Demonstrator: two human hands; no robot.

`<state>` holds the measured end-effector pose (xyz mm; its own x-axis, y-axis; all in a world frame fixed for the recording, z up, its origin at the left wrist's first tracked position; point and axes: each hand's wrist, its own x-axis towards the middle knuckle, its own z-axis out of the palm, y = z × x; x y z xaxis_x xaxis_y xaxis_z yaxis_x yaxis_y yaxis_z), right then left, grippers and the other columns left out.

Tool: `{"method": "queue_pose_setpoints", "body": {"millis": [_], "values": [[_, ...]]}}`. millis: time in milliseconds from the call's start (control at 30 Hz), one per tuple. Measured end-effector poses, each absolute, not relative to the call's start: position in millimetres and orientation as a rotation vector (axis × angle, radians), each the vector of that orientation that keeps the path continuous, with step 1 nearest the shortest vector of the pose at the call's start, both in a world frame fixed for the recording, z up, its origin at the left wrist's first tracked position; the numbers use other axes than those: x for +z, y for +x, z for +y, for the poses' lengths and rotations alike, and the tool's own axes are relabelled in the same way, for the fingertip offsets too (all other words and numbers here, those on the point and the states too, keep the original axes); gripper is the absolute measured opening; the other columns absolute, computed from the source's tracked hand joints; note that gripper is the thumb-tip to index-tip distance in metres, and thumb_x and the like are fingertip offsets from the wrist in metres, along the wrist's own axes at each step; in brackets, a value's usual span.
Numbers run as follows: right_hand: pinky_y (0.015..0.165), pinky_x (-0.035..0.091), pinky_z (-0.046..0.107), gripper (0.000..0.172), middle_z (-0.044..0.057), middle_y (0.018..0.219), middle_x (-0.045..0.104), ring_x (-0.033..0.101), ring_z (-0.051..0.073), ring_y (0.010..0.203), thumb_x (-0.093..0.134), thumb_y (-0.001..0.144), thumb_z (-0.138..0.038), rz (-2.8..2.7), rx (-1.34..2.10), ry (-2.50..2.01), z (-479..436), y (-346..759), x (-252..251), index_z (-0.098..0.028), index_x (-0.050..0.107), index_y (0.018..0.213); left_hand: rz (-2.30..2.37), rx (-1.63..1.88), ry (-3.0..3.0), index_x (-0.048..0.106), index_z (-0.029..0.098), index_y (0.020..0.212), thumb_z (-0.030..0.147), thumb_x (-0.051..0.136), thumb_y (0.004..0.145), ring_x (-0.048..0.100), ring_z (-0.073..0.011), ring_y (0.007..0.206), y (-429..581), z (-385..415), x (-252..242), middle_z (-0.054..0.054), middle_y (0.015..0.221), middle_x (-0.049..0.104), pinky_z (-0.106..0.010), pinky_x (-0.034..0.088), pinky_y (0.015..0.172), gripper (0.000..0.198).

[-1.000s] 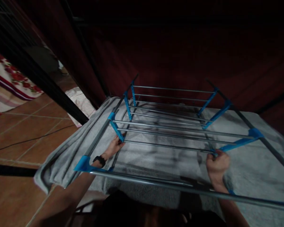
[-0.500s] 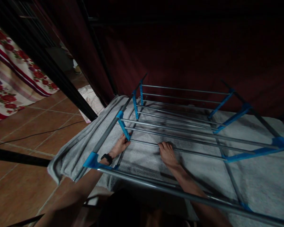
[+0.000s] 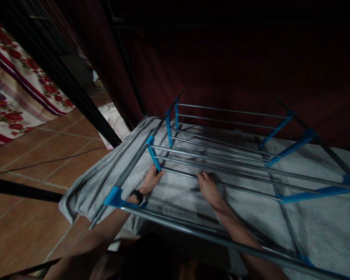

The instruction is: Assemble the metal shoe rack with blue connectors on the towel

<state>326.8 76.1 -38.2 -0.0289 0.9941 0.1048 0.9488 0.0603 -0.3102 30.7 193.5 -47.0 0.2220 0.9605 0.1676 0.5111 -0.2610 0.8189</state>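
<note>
Left hand (image 3: 151,180) and right hand (image 3: 209,189), both open and palm-down on soft grey towel (image 3: 309,225) beneath light, rigid drying rack (image 3: 113,196), likely best gripped by its side tubes.

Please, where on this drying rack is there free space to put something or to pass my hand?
The widest gap lies between the front rail and the rod at the fingertips; the left hand and right hand pass through it. The grey towel right of the right hand is bare. Further back the rods stand close: crowded.
</note>
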Motion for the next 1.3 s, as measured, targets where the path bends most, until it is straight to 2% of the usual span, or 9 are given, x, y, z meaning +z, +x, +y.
{"method": "queue_pose_setpoints", "body": {"millis": [133, 333, 533, 733, 1000, 1300], "values": [[0.095, 0.044, 0.036, 0.026, 0.008, 0.113, 0.066, 0.059, 0.023, 0.104, 0.050, 0.099, -0.015, -2.033, 0.257, -1.939, 74.9, 329.3, -42.9, -0.025, 0.068, 0.114, 1.364, 0.881, 1.901, 0.066, 0.016, 0.110, 0.022, 0.059, 0.082, 0.061, -0.0278, 0.112, 30.1, 194.6, -48.5, -0.011, 0.114, 0.066, -0.047, 0.049, 0.105, 0.029], [0.097, 0.044, 0.035, 0.028, 0.007, 0.115, 0.067, 0.059, 0.023, 0.107, 0.048, 0.098, -0.014, -1.995, 0.316, -1.893, 69.2, 337.9, -43.6, -0.026, 0.069, 0.113, 1.419, 0.834, 1.978, 0.066, 0.016, 0.100, 0.017, 0.060, 0.078, 0.061, -0.0318, 0.112, 36.0, 191.4, -43.7, -0.013, 0.111, 0.068, -0.053, 0.046, 0.108, 0.023], [0.100, 0.045, 0.035, 0.033, 0.008, 0.118, 0.068, 0.060, 0.022, 0.108, 0.048, 0.097, -0.011, -2.006, 0.313, -1.895, 64.9, 340.3, -41.8, -0.025, 0.071, 0.117, 1.407, 0.879, 1.874, 0.065, 0.017, 0.106, 0.015, 0.058, 0.075, 0.063, -0.0290, 0.107, 39.5, 190.7, -40.1, -0.011, 0.112, 0.068, -0.048, 0.051, 0.101, 0.032], [0.099, 0.046, 0.032, 0.027, 0.007, 0.118, 0.067, 0.061, 0.020, 0.108, 0.049, 0.099, -0.014, -1.981, 0.348, -1.903, 66.1, 343.2, -40.0, -0.024, 0.070, 0.115, 1.444, 0.872, 1.797, 0.064, 0.018, 0.112, 0.016, 0.061, 0.075, 0.063, -0.0254, 0.110, 45.0, 183.0, -41.1, -0.009, 0.115, 0.068, -0.043, 0.051, 0.102, 0.038], [0.101, 0.046, 0.033, 0.025, 0.007, 0.117, 0.067, 0.061, 0.020, 0.110, 0.051, 0.100, -0.015, -1.945, 0.357, -1.891, 63.5, 346.5, -44.5, -0.024, 0.070, 0.114, 1.486, 0.875, 1.807, 0.063, 0.019, 0.110, 0.012, 0.062, 0.073, 0.066, -0.0243, 0.100, 50.7, 180.8, -38.6, -0.006, 0.104, 0.070, -0.042, 0.053, 0.096, 0.038], [0.100, 0.047, 0.034, 0.024, 0.007, 0.116, 0.068, 0.063, 0.021, 0.109, 0.053, 0.099, -0.013, -1.942, 0.352, -1.863, 61.7, 350.2, -43.9, -0.022, 0.071, 0.113, 1.601, 0.822, 1.896, 0.062, 0.018, 0.100, 0.018, 0.067, 0.077, 0.064, -0.0231, 0.092, 58.4, 174.6, -41.1, -0.007, 0.097, 0.069, -0.038, 0.051, 0.089, 0.024]]}}
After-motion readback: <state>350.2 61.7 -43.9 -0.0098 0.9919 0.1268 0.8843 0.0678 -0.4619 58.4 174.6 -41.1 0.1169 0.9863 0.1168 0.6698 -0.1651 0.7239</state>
